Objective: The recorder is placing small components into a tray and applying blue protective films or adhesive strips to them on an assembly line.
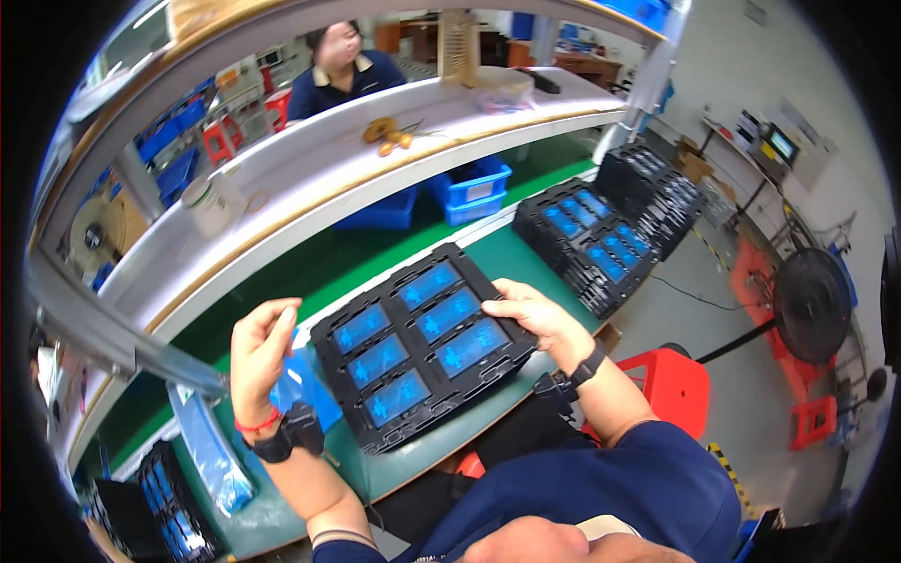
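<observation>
A black plastic tray (387, 340) sits tilted before me, with several flat blue rectangular panels (448, 314) lying in its pockets. My right hand (527, 314) grips the tray's right edge, thumb on top and the other fingers partly hidden. Left of the tray, my left hand (263, 349) is raised with thumb and fingertips pressed together. Whatever it may pinch is too small to make out. Beneath that hand and beside the tray is a blue sheet or film (314, 389); I cannot tell whether the hand touches it.
Stacked black trays (587, 235) stand at the bench's far right, others (160, 502) at lower left. A clear plastic bag (214, 450) lies left on the green bench (385, 474). Blue bins (474, 188) sit under the shelf (328, 174). A person (343, 80) is beyond it; a red stool (671, 389) stands right.
</observation>
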A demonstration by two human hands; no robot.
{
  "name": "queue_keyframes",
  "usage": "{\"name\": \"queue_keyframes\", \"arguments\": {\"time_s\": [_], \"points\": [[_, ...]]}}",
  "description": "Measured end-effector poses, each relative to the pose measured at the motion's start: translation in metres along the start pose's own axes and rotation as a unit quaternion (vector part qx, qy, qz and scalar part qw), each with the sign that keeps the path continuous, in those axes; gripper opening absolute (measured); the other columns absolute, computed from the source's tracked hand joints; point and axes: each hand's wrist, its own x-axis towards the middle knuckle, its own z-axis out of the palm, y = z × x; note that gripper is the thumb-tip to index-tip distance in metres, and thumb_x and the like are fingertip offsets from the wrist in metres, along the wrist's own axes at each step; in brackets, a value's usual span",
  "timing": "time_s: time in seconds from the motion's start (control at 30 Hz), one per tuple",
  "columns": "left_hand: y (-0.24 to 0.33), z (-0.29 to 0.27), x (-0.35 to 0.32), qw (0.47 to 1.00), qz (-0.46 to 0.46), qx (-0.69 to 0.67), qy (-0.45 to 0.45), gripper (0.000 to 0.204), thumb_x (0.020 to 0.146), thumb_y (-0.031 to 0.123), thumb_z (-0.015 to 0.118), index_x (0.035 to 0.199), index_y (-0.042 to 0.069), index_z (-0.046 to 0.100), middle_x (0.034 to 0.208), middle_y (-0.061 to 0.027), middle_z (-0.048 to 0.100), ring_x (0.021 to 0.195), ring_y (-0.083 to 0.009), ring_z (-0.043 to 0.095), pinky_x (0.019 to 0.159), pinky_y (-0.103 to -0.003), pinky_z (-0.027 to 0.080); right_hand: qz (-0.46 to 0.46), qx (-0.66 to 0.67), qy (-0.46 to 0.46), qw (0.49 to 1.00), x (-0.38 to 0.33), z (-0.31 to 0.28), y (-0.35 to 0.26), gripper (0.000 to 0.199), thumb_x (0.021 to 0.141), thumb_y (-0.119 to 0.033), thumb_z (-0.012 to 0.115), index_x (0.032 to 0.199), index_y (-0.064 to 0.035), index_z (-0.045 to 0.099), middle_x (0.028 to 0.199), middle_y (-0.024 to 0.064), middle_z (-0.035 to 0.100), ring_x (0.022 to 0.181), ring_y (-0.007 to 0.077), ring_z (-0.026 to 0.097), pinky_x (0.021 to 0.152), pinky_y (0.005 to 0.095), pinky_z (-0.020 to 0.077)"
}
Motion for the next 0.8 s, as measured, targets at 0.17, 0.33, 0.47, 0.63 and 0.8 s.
{"name": "queue_keyframes", "arguments": {"time_s": [0.17, 0.33, 0.47, 0.63, 0.8], "points": [[-0.004, 0.0, 0.001, 0.998, 0.043, 0.038, 0.014, 0.029, 0.091, 0.026, 0.054, 0.101, 0.001, 0.062, 0.051, 0.0037, 0.046, 0.039, -0.0025, 0.039, 0.035, -0.017, 0.027, -0.075, 0.046, -0.008, 0.996, -0.016, 0.01, -0.007, 0.035, 0.082, -0.011, 0.064, 0.111, 0.0025, 0.049, 0.101, 0.0101, 0.061, 0.084, 0.0141, 0.062, 0.077, 0.0271, 0.0519], [-0.008, -0.005, 0.0, 0.999, 0.028, 0.033, 0.017, 0.03, 0.091, 0.028, 0.054, 0.101, 0.001, 0.062, 0.051, 0.0033, 0.046, 0.038, -0.0025, 0.037, 0.035, -0.017, 0.026, -0.174, 0.029, 0.094, 0.98, -0.053, -0.025, -0.034, 0.036, 0.082, -0.009, 0.063, 0.113, 0.0034, 0.049, 0.1, 0.0116, 0.062, 0.081, 0.0157, 0.063, 0.072, 0.027, 0.0532], [-0.006, -0.002, 0.002, 0.999, 0.021, 0.034, 0.016, 0.031, 0.091, 0.029, 0.055, 0.101, 0.0, 0.062, 0.051, 0.0034, 0.045, 0.038, -0.0028, 0.036, 0.035, -0.018, 0.026, -0.277, 0.06, 0.189, 0.94, -0.094, -0.07, -0.049, 0.023, 0.083, -0.008, 0.06, 0.103, 0.0009, 0.052, 0.094, 0.0106, 0.061, 0.079, 0.0169, 0.063, 0.073, 0.0306, 0.0541], [-0.009, 0.002, 0.003, 0.999, 0.021, 0.042, 0.015, 0.033, 0.09, 0.03, 0.057, 0.101, 0.0, 0.063, 0.052, 0.0033, 0.045, 0.039, -0.0032, 0.038, 0.035, -0.018, 0.027, -0.369, 0.057, 0.348, 0.86, -0.115, -0.135, -0.045, 0.021, 0.087, -0.006, 0.055, 0.106, 0.0011, 0.05, 0.098, 0.0102, 0.061, 0.081, 0.0172, 0.063, 0.073, 0.0305, 0.0534], [-0.001, 0.004, 0.002, 0.999, -0.024, 0.031, 0.014, 0.025, 0.088, 0.023, 0.059, 0.098, -0.001, 0.063, 0.062, 0.0029, 0.053, 0.05, -0.0036, 0.045, 0.044, -0.018, 0.034, -0.405, -0.01, 0.489, 0.773, -0.104, -0.179, -0.024, 0.023, 0.085, -0.003, 0.056, 0.107, 0.0005, 0.049, 0.098, 0.0104, 0.06, 0.084, 0.0166, 0.06, 0.074, 0.0303, 0.0514]]}}
